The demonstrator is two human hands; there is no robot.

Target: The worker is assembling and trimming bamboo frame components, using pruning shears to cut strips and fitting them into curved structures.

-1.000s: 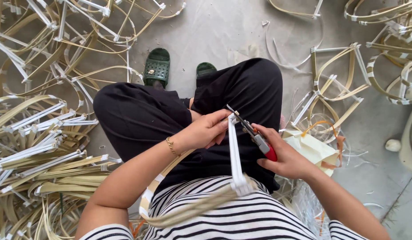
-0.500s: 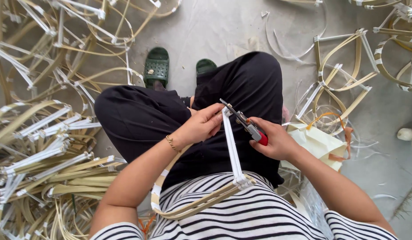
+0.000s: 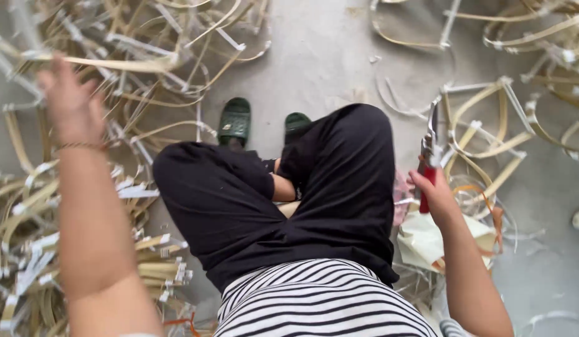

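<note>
Red-handled metal pliers (image 3: 429, 156) (right hand (image 3: 434, 195))

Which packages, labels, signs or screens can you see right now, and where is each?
No signs, screens or readable labels show.
Nearest to a package: a crumpled cream-coloured bag or wrapper on the floor beside the right knee, below the right hand, which holds red-handled cutters.
White strips wrap the ends of the tan bands piled at left; the left hand is raised over them.
</note>
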